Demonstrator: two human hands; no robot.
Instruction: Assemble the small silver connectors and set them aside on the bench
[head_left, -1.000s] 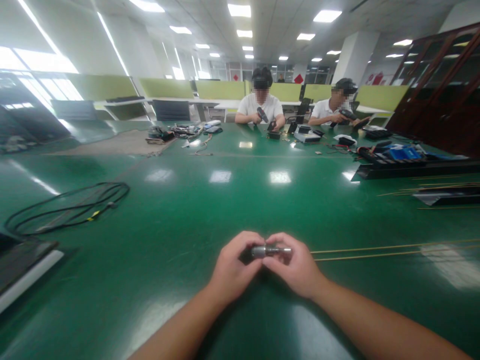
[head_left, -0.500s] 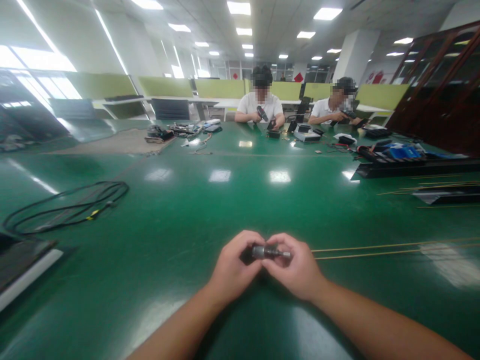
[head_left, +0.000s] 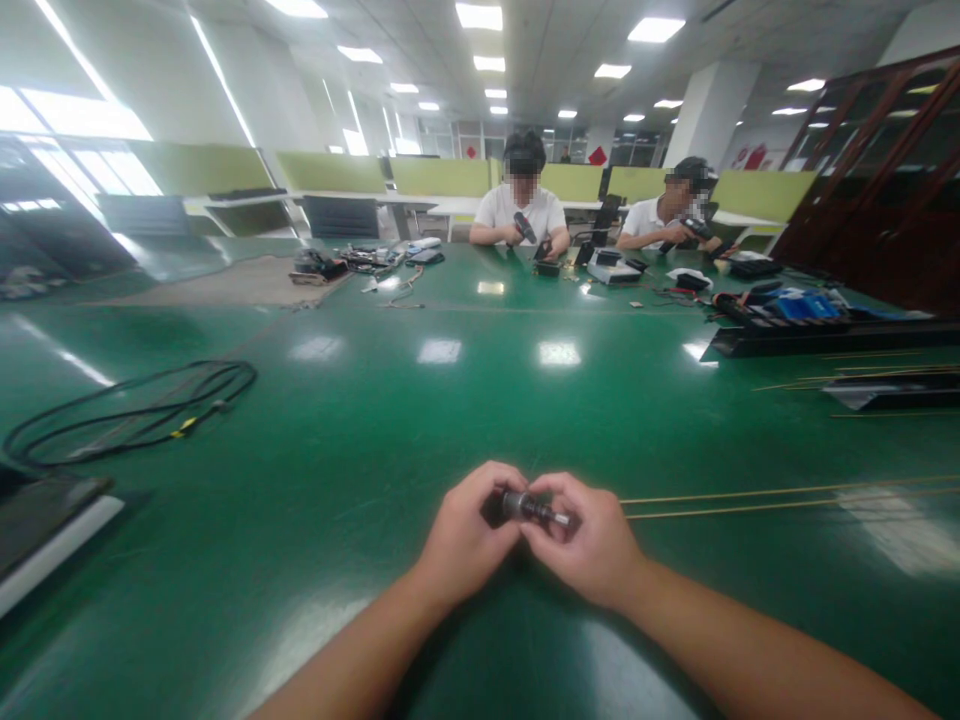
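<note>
My left hand (head_left: 466, 522) is closed around the wide end of a dark metal cylindrical part with a stepped, narrower shaft (head_left: 534, 507). The shaft points right and slightly toward me, ending in a bright tip. My right hand (head_left: 592, 540) curls about the shaft side, its thumb and fingertips closed on the part near its middle. Both hands meet over the green table (head_left: 420, 400), a little above its surface. The rear of the part is hidden inside my left palm.
Thin yellowish rods (head_left: 735, 507) lie right of my hands. A coiled black cable (head_left: 150, 395) and a dark flat object with a white edge (head_left: 67, 545) are at left. Across the table, two people (head_left: 517, 215) hold power tools, with parts around them.
The part's thin tip has swung slightly down and toward me. My right fingers have shifted a little around it, while my left hand stays nearly still.
</note>
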